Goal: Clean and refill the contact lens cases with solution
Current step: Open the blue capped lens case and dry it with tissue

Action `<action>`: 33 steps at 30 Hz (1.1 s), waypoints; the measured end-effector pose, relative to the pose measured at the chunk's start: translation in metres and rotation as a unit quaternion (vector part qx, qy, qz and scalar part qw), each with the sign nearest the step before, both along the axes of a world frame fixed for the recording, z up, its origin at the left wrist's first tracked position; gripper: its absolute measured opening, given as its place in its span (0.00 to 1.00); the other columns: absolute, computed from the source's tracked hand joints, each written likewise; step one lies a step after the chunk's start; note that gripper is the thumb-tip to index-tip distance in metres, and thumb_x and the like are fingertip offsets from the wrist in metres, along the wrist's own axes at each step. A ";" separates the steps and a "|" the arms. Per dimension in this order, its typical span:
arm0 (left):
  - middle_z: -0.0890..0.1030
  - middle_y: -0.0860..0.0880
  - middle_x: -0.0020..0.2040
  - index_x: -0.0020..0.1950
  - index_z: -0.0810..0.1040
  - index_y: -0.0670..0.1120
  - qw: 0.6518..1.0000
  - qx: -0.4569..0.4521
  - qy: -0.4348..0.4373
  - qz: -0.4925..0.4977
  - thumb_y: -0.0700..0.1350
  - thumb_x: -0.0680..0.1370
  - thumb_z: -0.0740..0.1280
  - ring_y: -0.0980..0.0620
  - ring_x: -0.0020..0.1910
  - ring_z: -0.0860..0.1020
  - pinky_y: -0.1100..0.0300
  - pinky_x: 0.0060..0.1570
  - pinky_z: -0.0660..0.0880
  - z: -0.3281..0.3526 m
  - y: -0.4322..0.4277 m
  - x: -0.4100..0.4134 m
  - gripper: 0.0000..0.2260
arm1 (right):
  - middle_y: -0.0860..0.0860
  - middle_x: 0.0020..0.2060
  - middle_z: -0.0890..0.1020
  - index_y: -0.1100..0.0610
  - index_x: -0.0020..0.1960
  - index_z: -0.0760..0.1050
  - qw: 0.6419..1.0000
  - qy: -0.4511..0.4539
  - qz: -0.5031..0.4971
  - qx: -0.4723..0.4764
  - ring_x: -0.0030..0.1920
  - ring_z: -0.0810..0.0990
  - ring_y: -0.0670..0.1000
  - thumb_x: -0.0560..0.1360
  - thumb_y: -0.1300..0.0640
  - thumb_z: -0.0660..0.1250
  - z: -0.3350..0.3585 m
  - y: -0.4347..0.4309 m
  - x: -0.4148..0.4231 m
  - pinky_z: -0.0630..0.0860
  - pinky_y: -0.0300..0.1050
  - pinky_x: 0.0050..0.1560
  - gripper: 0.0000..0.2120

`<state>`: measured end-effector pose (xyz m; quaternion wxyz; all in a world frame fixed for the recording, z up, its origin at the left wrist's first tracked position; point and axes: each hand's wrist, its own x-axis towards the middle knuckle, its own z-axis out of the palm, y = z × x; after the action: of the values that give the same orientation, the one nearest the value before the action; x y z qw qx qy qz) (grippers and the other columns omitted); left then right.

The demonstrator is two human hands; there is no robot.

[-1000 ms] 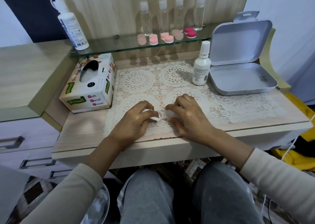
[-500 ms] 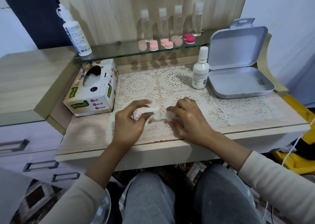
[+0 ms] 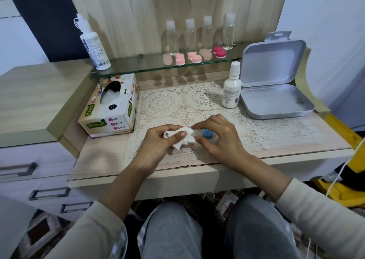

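Tissue box [image 3: 110, 108] sits left on the desk [image 3: 102, 160]; just right of it the left hand [image 3: 158, 145] pinches a crumpled tissue [image 3: 178, 138] between thumb and fingers. The tissue's tip meets the case [image 3: 206, 133], blue cap showing, which the right hand [image 3: 224, 140] pinches low over the lace mat [image 3: 164, 103] at front middle. To wipe well, I'd twist that tip right into the well against a firm right-hand grip, leaving no damp or lint, with the capped solution bottle [image 3: 232, 87] and open tin [image 3: 276, 103] near on the right for the refill.
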<state>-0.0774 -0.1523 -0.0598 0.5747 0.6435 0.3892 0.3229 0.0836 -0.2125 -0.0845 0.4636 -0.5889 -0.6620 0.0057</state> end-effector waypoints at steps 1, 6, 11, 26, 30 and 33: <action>0.80 0.48 0.36 0.45 0.82 0.46 1.000 -0.003 -0.005 0.006 0.40 0.72 0.70 0.56 0.31 0.75 0.64 0.29 0.69 0.000 -0.001 0.000 0.04 | 0.50 0.39 0.79 0.57 0.50 0.81 1.000 0.024 0.005 -0.008 0.42 0.74 0.50 0.70 0.48 0.62 0.002 -0.001 -0.001 0.68 0.40 0.42 0.17; 0.80 0.50 0.32 0.44 0.82 0.47 1.000 0.002 -0.018 0.013 0.40 0.72 0.70 0.56 0.29 0.74 0.65 0.28 0.67 0.000 -0.008 0.001 0.04 | 0.48 0.47 0.80 0.51 0.47 0.82 0.991 0.122 0.007 -0.061 0.51 0.77 0.50 0.66 0.45 0.72 0.008 -0.003 -0.005 0.73 0.49 0.53 0.13; 0.81 0.47 0.33 0.44 0.83 0.49 1.000 0.010 -0.027 0.012 0.40 0.73 0.70 0.52 0.32 0.74 0.62 0.30 0.66 0.000 -0.012 0.001 0.04 | 0.48 0.48 0.79 0.51 0.39 0.81 0.985 0.167 0.008 -0.047 0.53 0.77 0.52 0.64 0.57 0.77 0.013 -0.005 -0.009 0.72 0.56 0.57 0.06; 0.82 0.53 0.40 0.50 0.81 0.50 0.992 0.032 -0.111 0.056 0.33 0.67 0.72 0.47 0.47 0.82 0.63 0.44 0.78 -0.003 -0.007 0.004 0.16 | 0.45 0.31 0.74 0.59 0.39 0.74 0.995 0.064 -0.073 0.021 0.32 0.75 0.48 0.68 0.68 0.67 0.021 -0.020 0.024 0.71 0.37 0.36 0.06; 0.82 0.46 0.44 0.52 0.79 0.50 0.992 0.020 -0.110 0.057 0.34 0.68 0.71 0.49 0.46 0.82 0.64 0.45 0.78 -0.006 -0.008 0.007 0.16 | 0.56 0.36 0.78 0.65 0.42 0.78 0.991 -0.089 -0.084 0.061 0.32 0.73 0.50 0.67 0.66 0.66 0.025 -0.013 0.034 0.69 0.36 0.34 0.05; 0.83 0.46 0.43 0.48 0.80 0.47 0.991 -0.008 -0.119 0.052 0.36 0.64 0.72 0.50 0.44 0.81 0.66 0.43 0.77 -0.008 -0.009 0.008 0.14 | 0.58 0.37 0.77 0.66 0.48 0.80 0.986 -0.134 -0.074 0.062 0.33 0.75 0.52 0.66 0.71 0.69 0.026 -0.007 0.035 0.68 0.37 0.35 0.11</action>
<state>-0.0689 -0.1615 -0.0678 0.6045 0.5749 0.3531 0.4235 0.1188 -0.2197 -0.0581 0.4057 -0.6018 -0.6716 -0.1487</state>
